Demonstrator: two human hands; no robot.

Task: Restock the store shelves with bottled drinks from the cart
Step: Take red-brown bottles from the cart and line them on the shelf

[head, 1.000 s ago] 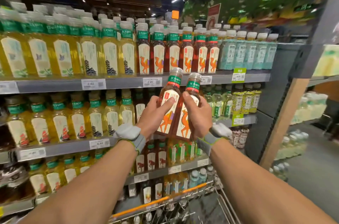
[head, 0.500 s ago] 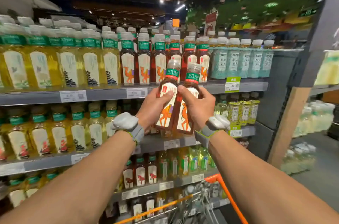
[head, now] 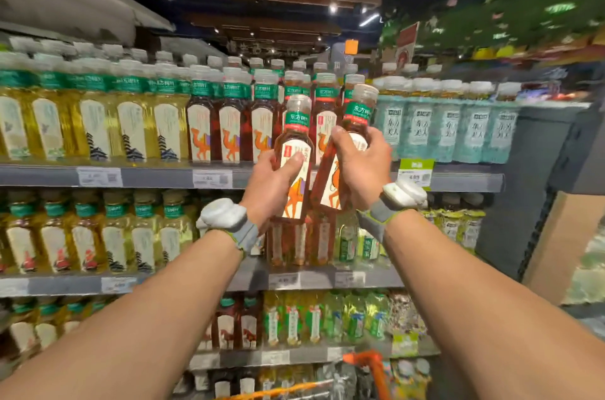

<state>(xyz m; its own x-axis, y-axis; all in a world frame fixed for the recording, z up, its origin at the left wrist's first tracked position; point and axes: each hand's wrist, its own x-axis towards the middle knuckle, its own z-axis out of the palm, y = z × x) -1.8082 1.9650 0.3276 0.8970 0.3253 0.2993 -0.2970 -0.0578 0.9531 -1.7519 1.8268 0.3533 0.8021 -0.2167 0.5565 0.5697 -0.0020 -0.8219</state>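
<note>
Up before the top shelf (head: 157, 177), the left hand (head: 271, 183) grips a dark tea bottle (head: 296, 124) by its body. The right hand (head: 357, 170) grips a second bottle (head: 360, 111), tilted, just beside it. The orange cart handle (head: 370, 363) shows below.

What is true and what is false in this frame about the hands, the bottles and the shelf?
1. The left hand and the right hand each hold one camel-label bottle. True.
2. Both held bottles stand on the shelf. False: the left bottle and the right bottle are held up in front of the top shelf, tilted.
3. Pale blue bottles stand right of the shelf's camel-label row. True.
4. The cart handle is green. False: the cart handle is orange.
</note>
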